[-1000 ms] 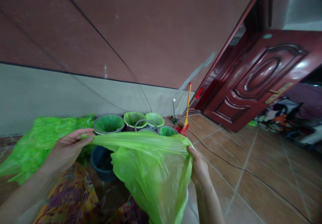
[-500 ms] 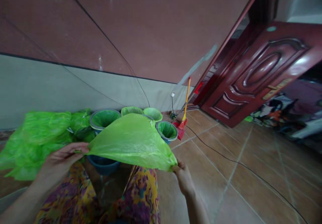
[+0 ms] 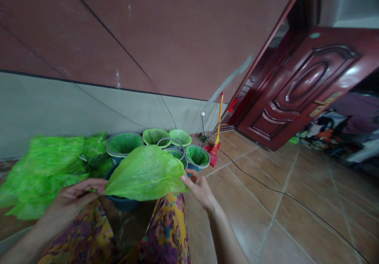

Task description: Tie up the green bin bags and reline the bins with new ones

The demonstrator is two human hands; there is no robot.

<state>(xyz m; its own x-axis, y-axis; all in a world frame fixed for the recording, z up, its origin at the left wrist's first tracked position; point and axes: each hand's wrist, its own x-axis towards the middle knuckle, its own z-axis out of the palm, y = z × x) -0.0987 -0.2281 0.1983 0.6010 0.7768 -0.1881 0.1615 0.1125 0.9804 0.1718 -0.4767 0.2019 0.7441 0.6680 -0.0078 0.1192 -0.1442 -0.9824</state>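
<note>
A thin green plastic bag (image 3: 145,173) is spread between my hands, puffed up in the middle. My left hand (image 3: 84,191) pinches its left corner between thumb and fingers. At the bag's right edge, my right hand (image 3: 198,183) grips the plastic with thumb and fingertips. Directly under the bag stands a blue bucket (image 3: 122,204), its top mostly covered. Behind it are several buckets lined with green bags, among them a large one (image 3: 124,143) and one at the right (image 3: 197,156). A loose grey ring (image 3: 171,139) leans on the buckets in the middle.
A heap of green plastic bags (image 3: 44,173) lies at my left. A red dustpan (image 3: 213,153) and a yellow-handled broom (image 3: 220,115) stand by the wall. A black cable (image 3: 284,193) crosses the tiled floor. An open red door (image 3: 308,82) is at the right.
My right hand has moved left and up along the bag, closer to my left hand. The bag is less stretched and lower, uncovering the buckets and ring behind it.
</note>
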